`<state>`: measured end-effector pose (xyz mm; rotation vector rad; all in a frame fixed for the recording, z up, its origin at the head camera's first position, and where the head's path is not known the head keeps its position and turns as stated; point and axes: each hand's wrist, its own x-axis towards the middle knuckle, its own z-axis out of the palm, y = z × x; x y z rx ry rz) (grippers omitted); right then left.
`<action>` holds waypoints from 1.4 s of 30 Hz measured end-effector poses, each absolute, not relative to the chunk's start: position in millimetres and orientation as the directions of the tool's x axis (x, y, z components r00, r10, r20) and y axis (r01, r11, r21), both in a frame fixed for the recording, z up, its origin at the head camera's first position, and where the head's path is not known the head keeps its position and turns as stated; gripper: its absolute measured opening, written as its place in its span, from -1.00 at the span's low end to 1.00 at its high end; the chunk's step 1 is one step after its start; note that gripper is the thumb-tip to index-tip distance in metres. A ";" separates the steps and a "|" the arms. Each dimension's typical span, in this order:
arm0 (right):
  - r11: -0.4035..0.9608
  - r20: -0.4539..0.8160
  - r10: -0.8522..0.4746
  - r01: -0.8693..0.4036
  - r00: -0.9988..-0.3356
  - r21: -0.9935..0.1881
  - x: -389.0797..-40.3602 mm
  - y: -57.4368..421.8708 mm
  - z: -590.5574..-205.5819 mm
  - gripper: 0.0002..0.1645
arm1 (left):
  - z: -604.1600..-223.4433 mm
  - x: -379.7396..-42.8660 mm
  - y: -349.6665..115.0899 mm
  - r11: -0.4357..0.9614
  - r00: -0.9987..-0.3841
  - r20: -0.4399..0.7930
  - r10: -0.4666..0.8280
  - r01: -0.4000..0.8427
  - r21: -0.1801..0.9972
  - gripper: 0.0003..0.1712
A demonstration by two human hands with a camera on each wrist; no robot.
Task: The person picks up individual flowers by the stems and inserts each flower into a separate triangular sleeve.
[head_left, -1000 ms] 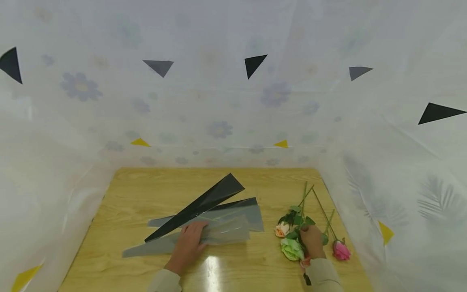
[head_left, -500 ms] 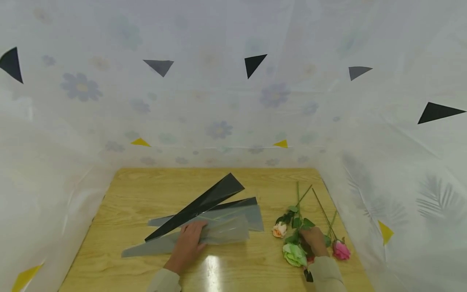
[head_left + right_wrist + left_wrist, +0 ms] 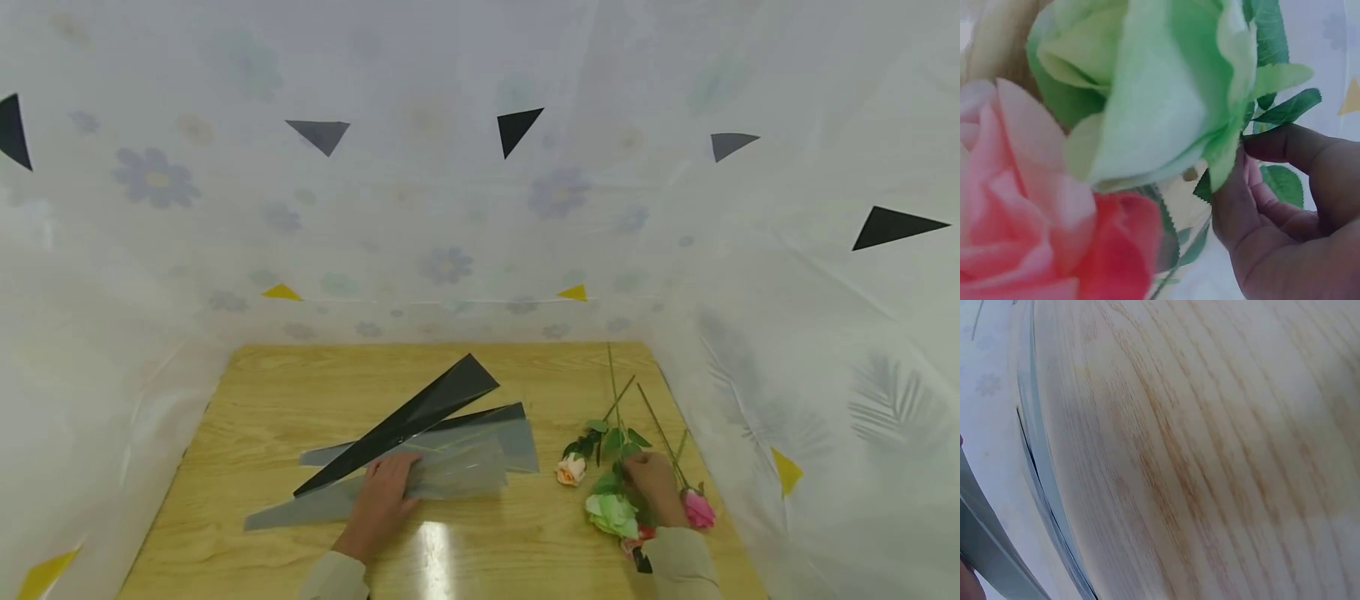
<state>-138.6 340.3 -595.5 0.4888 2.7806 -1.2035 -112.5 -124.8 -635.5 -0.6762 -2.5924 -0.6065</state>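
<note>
In the head view my left hand [image 3: 382,498] holds a translucent bouquet sleeve [image 3: 465,473] at mid-table; the left wrist view catches only bits of fingers at its edge. A black-edged sleeve [image 3: 405,417] lies crosswise behind, over another sleeve [image 3: 521,442]. On the right, my right hand [image 3: 651,483] pinches the stem of a green artificial rose [image 3: 611,515] between thumb and index finger, just under the bloom [image 3: 1154,94]. A pink-red rose [image 3: 1016,212] is close beside that bloom. A peach rose [image 3: 571,469] lies to its left, a magenta rose [image 3: 697,507] to its right.
The wooden table [image 3: 300,383] is enclosed by pale flower-printed sheeting [image 3: 450,208] at the back and both sides. Black, grey and yellow triangles mark the sheeting. A small black piece [image 3: 642,560] shows by the right sleeve cuff.
My right hand has moved slightly rightward with the green rose, whose stem now reaches farther toward the back edge. The peach rose has shifted a little left. My left hand stays on its sleeve.
</note>
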 end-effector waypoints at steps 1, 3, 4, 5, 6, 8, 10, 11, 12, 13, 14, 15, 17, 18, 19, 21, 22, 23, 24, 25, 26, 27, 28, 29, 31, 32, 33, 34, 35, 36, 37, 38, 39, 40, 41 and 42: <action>0.652 -0.174 0.249 0.297 -0.953 -0.697 -139.2 339.5 -592.3 -0.73 | -635.8 -113.3 -125.7 0.790 -0.808 0.467 0.359 0.530 0.309 -0.19; 0.664 -0.154 0.222 0.265 -0.963 -0.699 -140.5 337.3 -584.4 -0.73 | -636.1 -114.8 -127.5 0.788 -0.811 0.468 0.352 0.526 0.320 -0.21; 0.670 -0.148 0.205 0.249 -0.967 -0.699 -141.4 336.1 -580.4 -0.72 | -636.2 -115.6 -128.7 0.786 -0.812 0.468 0.348 0.525 0.327 -0.21; 0.676 -0.137 0.191 0.232 -0.972 -0.699 -142.2 335.1 -576.6 -0.73 | -635.7 -116.3 -129.8 0.784 -0.816 0.465 0.343 0.521 0.337 -0.22; 0.687 -0.118 0.172 0.205 -0.978 -0.697 -142.9 333.7 -571.9 -0.74 | -635.2 -116.8 -130.8 0.782 -0.821 0.460 0.339 0.518 0.348 -0.23; 0.704 -0.084 0.127 0.150 -0.988 -0.694 -144.7 331.5 -562.5 -0.77 | -633.9 -117.8 -132.9 0.782 -0.831 0.449 0.329 0.506 0.363 -0.23; 0.741 -0.033 0.078 0.080 -0.996 -0.667 -145.0 329.3 -552.7 -0.80 | -632.8 -118.7 -135.1 0.787 -0.843 0.431 0.321 0.491 0.374 -0.23; 0.764 -0.002 0.056 0.044 -0.998 -0.643 -144.7 328.4 -547.8 -0.82 | -632.0 -119.1 -136.1 0.791 -0.850 0.422 0.316 0.482 0.378 -0.23; 0.781 0.027 0.031 0.007 -0.999 -0.624 -144.2 327.1 -542.7 -0.83 | -631.2 -119.5 -137.2 0.793 -0.856 0.414 0.311 0.474 0.384 -0.23; 0.795 0.053 0.000 -0.032 -0.999 -0.606 -143.2 326.3 -537.6 -0.85 | -630.7 -119.9 -138.4 0.797 -0.859 0.409 0.307 0.467 0.384 -0.24; 0.805 0.078 -0.026 -0.067 -0.997 -0.589 -142.2 325.4 -532.9 -0.87 | -630.6 -120.4 -139.7 0.801 -0.862 0.405 0.304 0.462 0.382 -0.24; 0.813 0.103 -0.055 -0.104 -0.993 -0.573 -141.4 324.9 -528.7 -0.89 | -630.3 -120.9 -141.1 0.803 -0.866 0.400 0.301 0.456 0.384 -0.24; 0.816 0.159 -0.114 -0.183 -0.981 -0.548 -140.3 324.3 -520.9 -0.93 | -629.9 -121.9 -144.0 0.807 -0.871 0.398 0.290 0.446 0.388 -0.25; 0.814 0.184 -0.141 -0.220 -0.973 -0.538 -139.8 324.3 -517.5 -0.94 | -629.6 -122.4 -145.5 0.807 -0.872 0.399 0.282 0.441 0.394 -0.26; 0.811 0.206 -0.170 -0.256 -0.964 -0.526 -139.5 324.7 -514.3 -0.94 | -629.3 -122.8 -147.1 0.805 -0.874 0.402 0.273 0.437 0.401 -0.26; 0.805 0.236 -0.211 -0.306 -0.949 -0.509 -139.0 326.4 -509.2 -0.90 | -628.5 -123.8 -150.1 0.802 -0.876 0.406 0.260 0.430 0.415 -0.27; 0.803 0.250 -0.225 -0.324 -0.942 -0.499 -138.7 327.5 -507.3 -0.87 | -628.1 -124.5 -151.5 0.804 -0.877 0.406 0.255 0.426 0.415 -0.27; 0.802 0.256 -0.233 -0.334 -0.938 -0.495 -138.1 328.8 -505.8 -0.85 | -628.0 -125.2 -152.9 0.806 -0.879 0.405 0.253 0.423 0.413 -0.27; 0.799 0.264 -0.241 -0.345 -0.934 -0.493 -137.7 330.5 -505.1 -0.83 | -627.4 -125.8 -154.2 0.809 -0.881 0.402 0.251 0.418 0.412 -0.26; 0.797 0.272 -0.248 -0.355 -0.930 -0.488 -137.4 332.2 -505.0 -0.81 | -626.8 -126.2 -155.4 0.812 -0.882 0.398 0.251 0.416 0.409 -0.25; 0.797 0.278 -0.252 -0.362 -0.927 -0.483 -137.0 333.8 -505.2 -0.80 | -626.2 -126.7 -156.6 0.815 -0.882 0.398 0.253 0.416 0.404 -0.24; 0.796 0.285 -0.255 -0.367 -0.924 -0.480 -136.4 335.1 -506.0 -0.78 | -625.5 -126.9 -157.6 0.819 -0.881 0.399 0.254 0.416 0.396 -0.24; 0.795 0.292 -0.265 -0.379 -0.919 -0.473 -136.1 336.2 -506.7 -0.77 | -624.4 -127.0 -158.5 0.820 -0.881 0.399 0.255 0.416 0.393 -0.23; 0.792 0.296 -0.272 -0.388 -0.916 -0.471 -135.6 336.9 -507.6 -0.76 | -623.4 -126.9 -159.3 0.820 -0.880 0.400 0.256 0.417 0.392 -0.22; 0.784 0.308 -0.294 -0.413 -0.905 -0.463 -134.7 337.5 -509.9 -0.75 | -620.6 -126.3 -160.3 0.820 -0.880 0.398 0.260 0.419 0.390 -0.22; 0.783 0.310 -0.303 -0.421 -0.901 -0.458 -134.2 337.6 -511.2 -0.75 | -619.5 -126.1 -160.6 0.822 -0.878 0.399 0.263 0.421 0.384 -0.22; 0.781 0.316 -0.308 -0.429 -0.897 -0.455 -133.8 337.5 -512.6 -0.75 | -618.7 -126.1 -160.6 0.824 -0.877 0.399 0.268 0.423 0.376 -0.22; 0.781 0.320 -0.314 -0.435 -0.894 -0.448 -133.5 337.0 -513.6 -0.74 | -618.3 -126.2 -160.9 0.825 -0.876 0.398 0.273 0.426 0.371 -0.21; 0.781 0.320 -0.316 -0.436 -0.893 -0.448 -132.9 336.1 -514.1 -0.74 | -618.1 -126.4 -160.8 0.825 -0.873 0.401 0.277 0.430 0.365 -0.21; 0.781 0.320 -0.318 -0.438 -0.892 -0.446 -132.5 334.9 -514.3 -0.75 | -618.4 -126.5 -160.8 0.824 -0.869 0.406 0.283 0.437 0.360 -0.21; 0.781 0.319 -0.320 -0.439 -0.892 -0.443 -132.1 333.6 -514.2 -0.75 | -618.8 -126.7 -160.8 0.823 -0.863 0.414 0.289 0.445 0.352 -0.20; 0.785 0.309 -0.318 -0.431 -0.897 -0.444 -131.6 331.7 -513.5 -0.77 | -619.1 -126.9 -160.5 0.822 -0.857 0.421 0.297 0.454 0.343 -0.20; 0.789 0.308 -0.319 -0.431 -0.897 -0.438 -131.4 329.6 -512.6 -0.77 | -619.4 -127.1 -160.3 0.820 -0.850 0.430 0.303 0.463 0.337 -0.19; 0.791 0.298 -0.321 -0.428 -0.899 -0.438 -131.2 327.2 -511.0 -0.78 | -619.3 -127.2 -159.8 0.817 -0.846 0.435 0.308 0.470 0.334 -0.19; 0.794 0.292 -0.322 -0.425 -0.900 -0.435 -131.2 324.8 -509.7 -0.79 | -619.2 -127.1 -159.3 0.817 -0.843 0.437 0.313 0.474 0.328 -0.18; 0.794 0.289 -0.328 -0.428 -0.899 -0.431 -131.4 322.3 -508.1 -0.80 | -618.7 -127.2 -158.6 0.818 -0.841 0.437 0.319 0.477 0.322 -0.18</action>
